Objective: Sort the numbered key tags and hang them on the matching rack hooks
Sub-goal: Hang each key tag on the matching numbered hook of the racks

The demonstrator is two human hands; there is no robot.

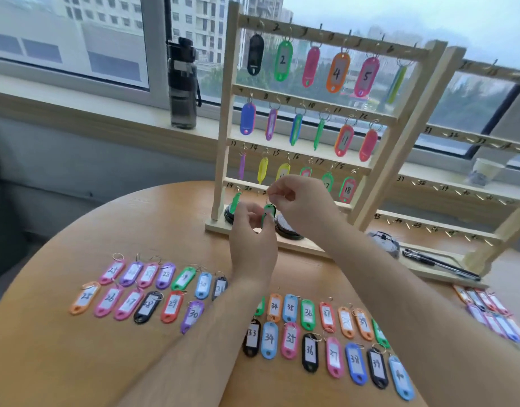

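**Item:** green key tag (268, 213). It is turned nearly edge-on, so you cannot read its number.

**Location:** between your two hands, just in front of the bottom rail (248, 186) of the near rack (223, 136).

**Long axis:** close to upright, ring end up and slightly tilted.

**Right hand** (303, 204): fingers (274, 191) pinched together at the tag's top, apparently on its ring. The ring is too small to make out.

**Left hand** (253, 245): fingers (254, 219) curled round the tag's lower body, gripping it from the left.

**Governing relation:** the bottom-rail hooks sit just above and a little left of your right fingertips, on their far side. Further left, hook 19 already carries a hung green tag (236, 201). Your right hand is the nearer one to the rail, so it likely leads. The ring probably has to rise over a hook tip while your left fingers steady the body and then let go.

**Caution:** check the number before you commit to a hook.

**Remaining stock:** loose tags (170, 304) marked in the twenties and thirties lie on the worktop (62, 245), below your wrists and well apart from your fingers.
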